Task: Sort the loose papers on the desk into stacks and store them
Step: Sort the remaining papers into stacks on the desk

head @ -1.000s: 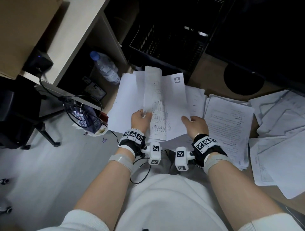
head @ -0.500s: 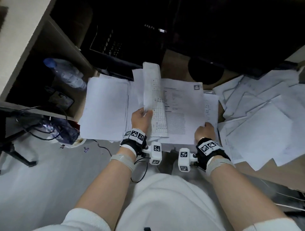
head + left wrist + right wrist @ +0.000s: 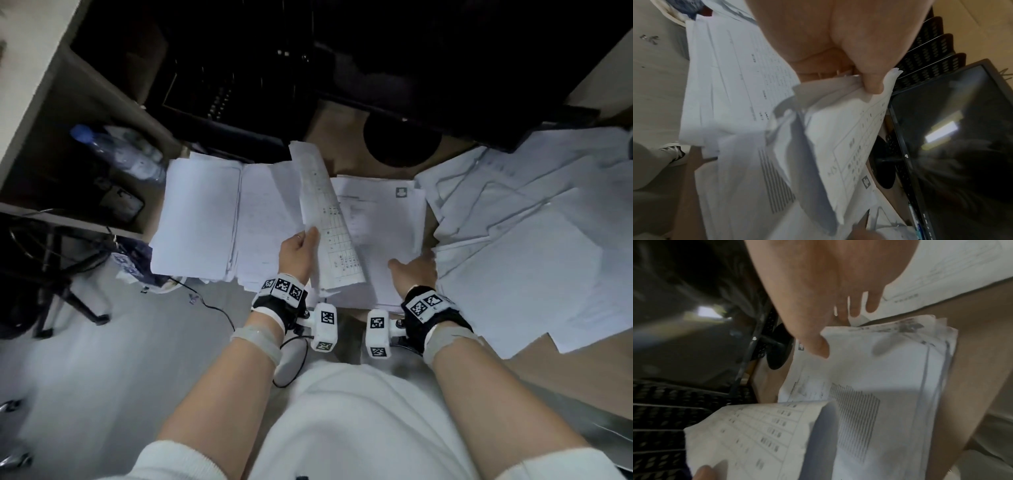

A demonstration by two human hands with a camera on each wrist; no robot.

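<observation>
While the left hand (image 3: 298,253) pinches a folded table sheet (image 3: 325,219) between thumb and curled fingers, that sheet stands raised and bent lengthwise above the middle stack (image 3: 383,219) at the bench's (image 3: 534,373) near edge. In the left wrist view the thumb (image 3: 873,81) presses the sheet's crumpled corner against the fingers behind it. The right hand (image 3: 414,269) lies flat on the middle stack's right edge, fingers straight and spread, holding nothing; the right wrist view shows the fingertips (image 3: 871,305) reaching past the stack toward a sheet beyond. The stack's top page carries a small dark logo (image 3: 400,192) in its far right corner. Left of it lie two more stacks side by side, a left stack (image 3: 197,219) overhanging the bench edge and a second stack (image 3: 263,233) touching it. To the right, loose papers (image 3: 527,246) spread in an overlapping heap. Behind the stacks sit a round black monitor base (image 3: 400,144) and a dark mesh tray (image 3: 219,89). A water bottle (image 3: 120,154) lies on a shelf at left.
</observation>
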